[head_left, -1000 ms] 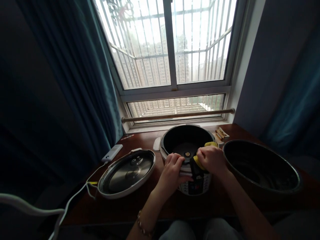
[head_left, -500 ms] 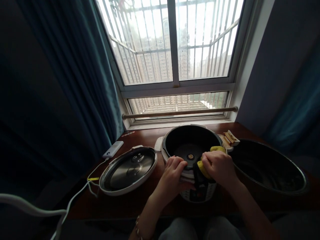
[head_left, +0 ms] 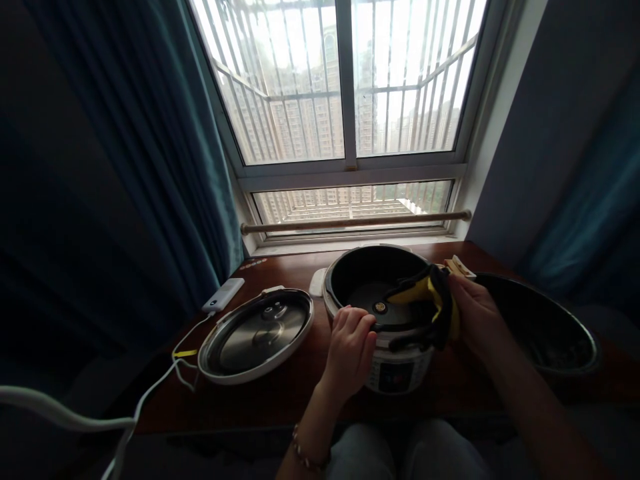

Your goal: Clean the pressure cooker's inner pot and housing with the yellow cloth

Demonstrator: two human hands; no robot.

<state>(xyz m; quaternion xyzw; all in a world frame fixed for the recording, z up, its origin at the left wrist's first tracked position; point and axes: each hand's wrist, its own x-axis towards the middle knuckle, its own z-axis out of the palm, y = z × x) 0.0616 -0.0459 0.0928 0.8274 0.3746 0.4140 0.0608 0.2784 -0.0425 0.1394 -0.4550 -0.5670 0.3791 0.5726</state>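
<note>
While our left hand [head_left: 351,350] clasps the cooker [head_left: 397,377] at its front rim, fingers [head_left: 353,319] bunched together, our right hand [head_left: 475,312] pinching a yellow-and-black cloth [head_left: 443,307] at lower centre-right, lid [head_left: 255,337] on the table [head_left: 280,400], lower left.

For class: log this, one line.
left hand: gripping round white cooker | right hand: holding yellow-and-black cloth | round white-rimmed lid: beside cooker

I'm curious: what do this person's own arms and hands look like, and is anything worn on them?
The left hand and right hand are human and ungloved. No sleeves show on the forearms. A bracelet with light and dark parts circles the left one; its finer detail is too dim to tell.
</note>
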